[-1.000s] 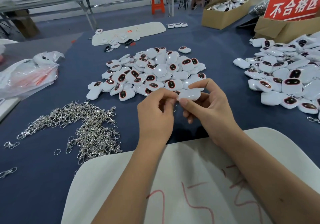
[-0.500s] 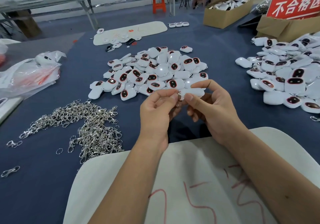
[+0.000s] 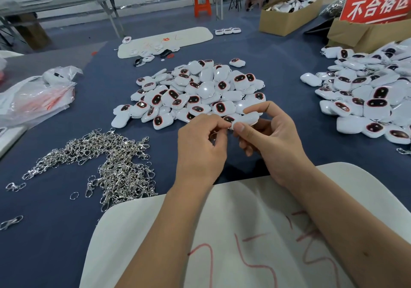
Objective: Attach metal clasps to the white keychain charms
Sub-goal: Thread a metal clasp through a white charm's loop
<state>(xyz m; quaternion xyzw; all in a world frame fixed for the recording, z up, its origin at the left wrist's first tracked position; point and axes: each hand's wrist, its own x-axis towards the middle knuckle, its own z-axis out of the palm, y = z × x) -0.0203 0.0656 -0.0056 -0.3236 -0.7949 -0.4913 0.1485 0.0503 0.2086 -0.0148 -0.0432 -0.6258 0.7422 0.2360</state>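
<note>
threading a clasp onto a charm above the blue table

my right hand (image 3: 270,139) pinches the glossy white plastic charm (image 3: 248,118); my left hand (image 3: 201,147) fingers curl on a small silver metal clasp (image 3: 214,134), mostly hidden. the ring could slip off the charm's tiny loop if my pinch shifts.

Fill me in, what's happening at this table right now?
A person is fitting a clasp onto a white charm. The right hand pinches the charm between thumb and forefinger, while the left hand works a small metal clasp at its edge; whether it's hooked on yet is hidden. A clasp pile lies left, loose charms ahead, another charm heap right.
</note>
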